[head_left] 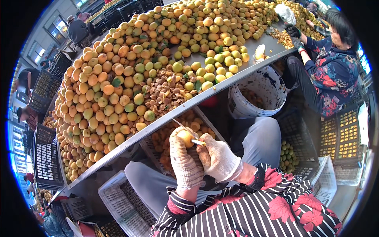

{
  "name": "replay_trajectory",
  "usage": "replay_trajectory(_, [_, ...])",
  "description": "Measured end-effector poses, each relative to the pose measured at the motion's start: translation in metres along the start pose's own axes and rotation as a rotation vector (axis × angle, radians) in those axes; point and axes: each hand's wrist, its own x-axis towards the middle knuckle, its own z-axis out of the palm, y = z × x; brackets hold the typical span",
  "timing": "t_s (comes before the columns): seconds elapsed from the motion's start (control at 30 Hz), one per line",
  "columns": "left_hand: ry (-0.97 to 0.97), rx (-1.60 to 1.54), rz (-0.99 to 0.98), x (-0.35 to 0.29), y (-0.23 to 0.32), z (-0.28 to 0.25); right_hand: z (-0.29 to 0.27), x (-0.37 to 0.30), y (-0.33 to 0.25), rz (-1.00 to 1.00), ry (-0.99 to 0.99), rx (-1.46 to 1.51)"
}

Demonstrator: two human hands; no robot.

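Apricot (184,139) below centre, likely soft, best cupped by its sides, sits clasped in left hand (184,162); right hand (218,157) grips knife (198,142).

We see a pale grey wall (46,28) at ten o'clock, with windows (38,53) set into it, their panes glowing white. More windows line up around nine o'clock. Bright light falls across a big metal table (272,45), its straight rim running from eight o'clock to two, and we find grey floor (341,197) at four o'clock
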Motion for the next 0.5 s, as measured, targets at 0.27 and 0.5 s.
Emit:
replay_trajectory(0.27, [0.003, 0.186, 0.073, 0.001, -0.010, -0.016, 0.000, 0.007, 0.002, 0.090, -0.095, 0.023])
replay_trajectory(0.5, [-0.164, -0.247, -0.231, 0.011, 0.007, -0.030, -0.004, 0.005, 0.046, -0.772, -0.268, -0.786])
